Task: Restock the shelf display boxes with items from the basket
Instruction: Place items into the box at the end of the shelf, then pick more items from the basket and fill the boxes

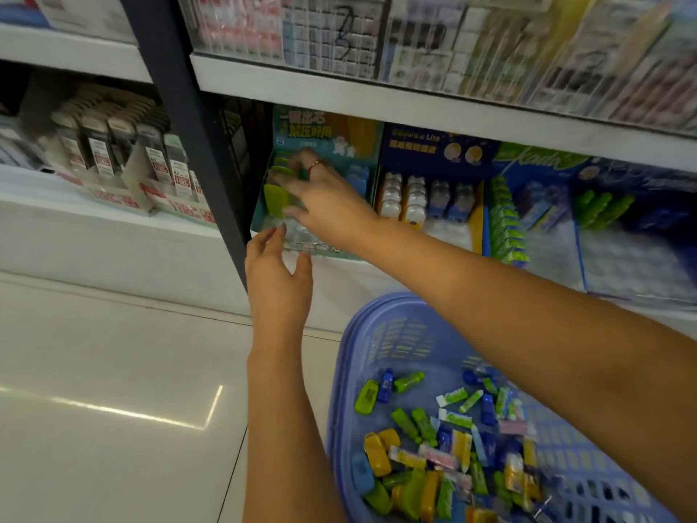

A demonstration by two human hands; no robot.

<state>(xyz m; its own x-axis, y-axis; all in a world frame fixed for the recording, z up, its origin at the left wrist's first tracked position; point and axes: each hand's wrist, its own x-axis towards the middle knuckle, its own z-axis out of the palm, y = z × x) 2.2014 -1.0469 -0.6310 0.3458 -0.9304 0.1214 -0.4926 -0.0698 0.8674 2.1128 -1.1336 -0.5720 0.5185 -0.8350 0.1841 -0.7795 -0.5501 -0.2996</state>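
Observation:
A teal display box (354,141) stands on the low shelf, with green items (277,198) lined up inside at its left. My right hand (324,194) reaches into this box and pinches a green item (303,173) in its fingertips. My left hand (277,281) is at the box's front edge, fingers spread and lightly touching it. A blue plastic basket (381,334) sits on the floor at lower right, holding several green, yellow and blue packaged items (426,466).
To the right stand a dark blue display box (433,145) with white and orange items, then a blue box (547,160) with green packs. A dark shelf upright (196,126) runs just left of the teal box. Pale tiled floor (113,390) lies at left.

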